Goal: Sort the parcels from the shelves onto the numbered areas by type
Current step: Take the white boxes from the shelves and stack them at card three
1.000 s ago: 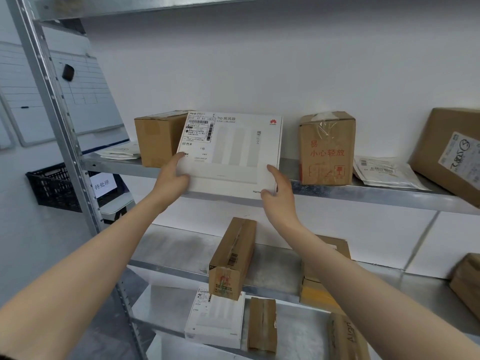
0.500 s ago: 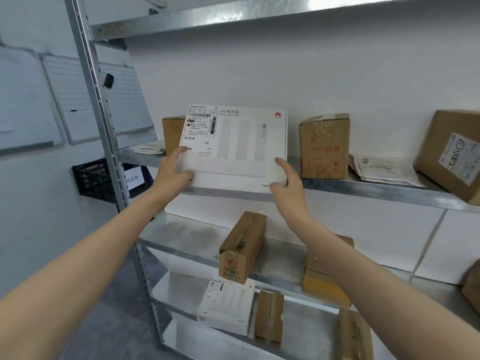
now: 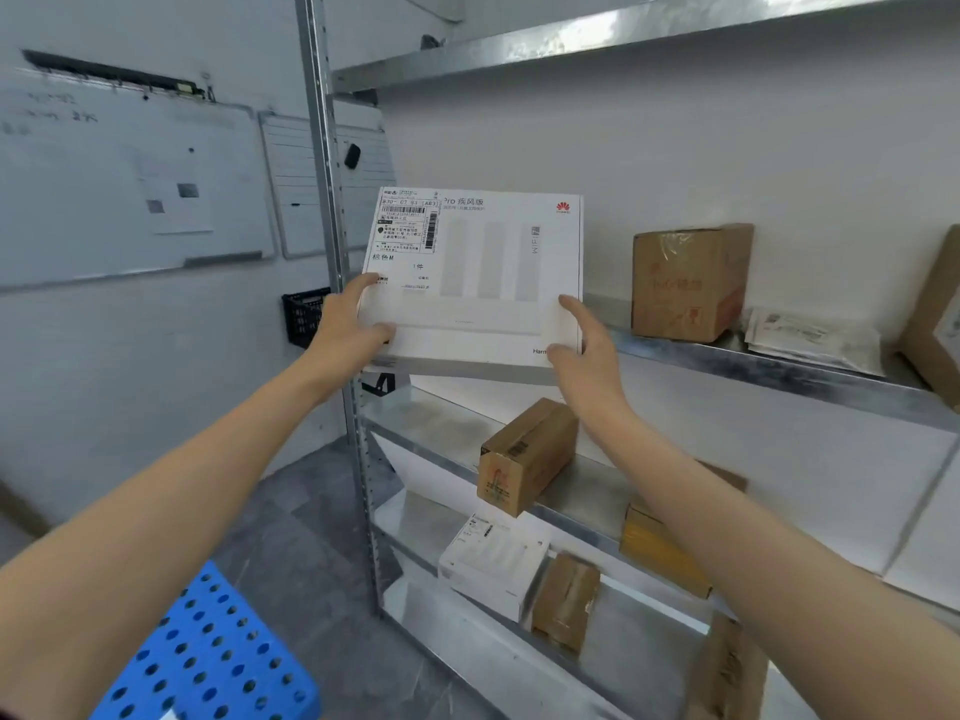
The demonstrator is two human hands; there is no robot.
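The white box is held in the air in front of the left end of the rack, with its printed face and label turned to the camera. It is judged that this lets the label be read and the type decided. The box is gripped at its two lower corners, probably because it is wide and flat. The left hand holds the 8 o'clock corner, and the right hand holds the 4 o'clock corner. On each hand a thumb is pressed on the front face. The other fingers are curled behind the box and are hidden, so how far they reach cannot be told.

It cannot be told whether the back of the box touches the shelf edge. At 3 o'clock from it a brown box is seen standing on the shelf, its red print blurred. The numbered areas are not in view. At 7 o'clock a blue perforated thing is cut off by the frame.
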